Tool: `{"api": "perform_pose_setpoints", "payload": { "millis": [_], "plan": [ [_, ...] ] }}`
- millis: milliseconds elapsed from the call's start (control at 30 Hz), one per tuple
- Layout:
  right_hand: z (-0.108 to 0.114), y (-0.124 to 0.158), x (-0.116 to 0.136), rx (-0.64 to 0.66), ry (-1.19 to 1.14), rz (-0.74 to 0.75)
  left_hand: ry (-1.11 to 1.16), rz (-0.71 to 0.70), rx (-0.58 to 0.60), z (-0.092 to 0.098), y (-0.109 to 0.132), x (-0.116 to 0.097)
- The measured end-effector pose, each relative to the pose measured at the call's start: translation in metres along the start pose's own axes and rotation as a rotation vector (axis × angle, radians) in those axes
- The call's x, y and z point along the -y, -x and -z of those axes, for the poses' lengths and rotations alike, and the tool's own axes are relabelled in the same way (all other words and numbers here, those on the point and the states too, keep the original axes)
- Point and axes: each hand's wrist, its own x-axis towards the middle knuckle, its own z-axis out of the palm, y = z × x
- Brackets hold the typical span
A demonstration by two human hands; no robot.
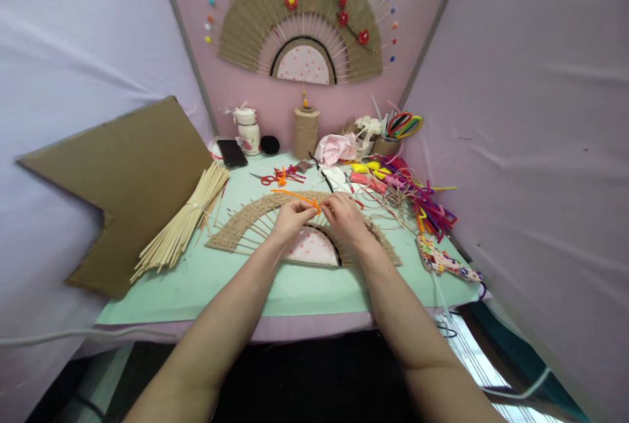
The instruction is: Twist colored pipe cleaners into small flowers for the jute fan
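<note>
My left hand point(293, 219) and my right hand point(343, 215) meet above a woven fan point(255, 215) lying on the table. Between their fingertips is an orange pipe cleaner point(297, 196), pinched by both. One end of it sticks out to the left, and the part between my fingers looks bent into a small shape. Under my hands the fan shows a white half-round centre with pink dots point(314, 246) and a black edge. My wrists hide part of its sticks. Beyond the fan lie red scissors point(268, 180) and a small orange twisted piece point(282, 177).
At left, a bundle of thin sticks point(184, 220) leans by a cut cardboard sheet point(122, 181). A twine spool point(305, 133), bottle point(248, 129) and phone point(232, 152) stand behind. Coloured pipe cleaners point(427, 203) and a patterned glue gun point(445, 261) are at right. A finished fan point(255, 23) hangs above.
</note>
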Motion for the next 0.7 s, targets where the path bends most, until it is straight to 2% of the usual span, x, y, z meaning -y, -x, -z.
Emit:
{"api": "perform_pose_setpoints", "payload": {
  "millis": [100,200,300,367,433,500,600,700],
  "plan": [
    [-0.004,0.001,0.000,0.006,-0.034,-0.059,-0.082,-0.075,-0.024,-0.001,0.002,0.000],
    [-0.006,0.001,-0.001,0.024,-0.189,-0.186,-0.199,-0.182,-0.020,-0.002,0.005,0.000],
    [-0.006,0.003,-0.006,0.159,-0.468,-0.400,-0.371,-0.373,0.029,-0.003,0.008,-0.001],
    [-0.006,0.003,-0.009,0.265,-0.659,-0.527,-0.430,-0.429,0.042,-0.003,0.009,-0.001],
    [-0.005,0.003,-0.010,0.274,-0.763,-0.603,-0.383,-0.354,0.000,-0.003,0.007,-0.001],
    [-0.004,0.002,-0.009,0.194,-0.773,-0.639,-0.270,-0.235,-0.071,-0.003,0.005,-0.001],
    [-0.003,-0.001,-0.003,0.105,-0.717,-0.615,-0.126,-0.128,-0.128,-0.002,0.002,-0.003],
    [-0.001,-0.003,0.002,0.067,-0.679,-0.570,-0.111,-0.102,-0.114,-0.002,0.003,-0.005]
  ]
}}
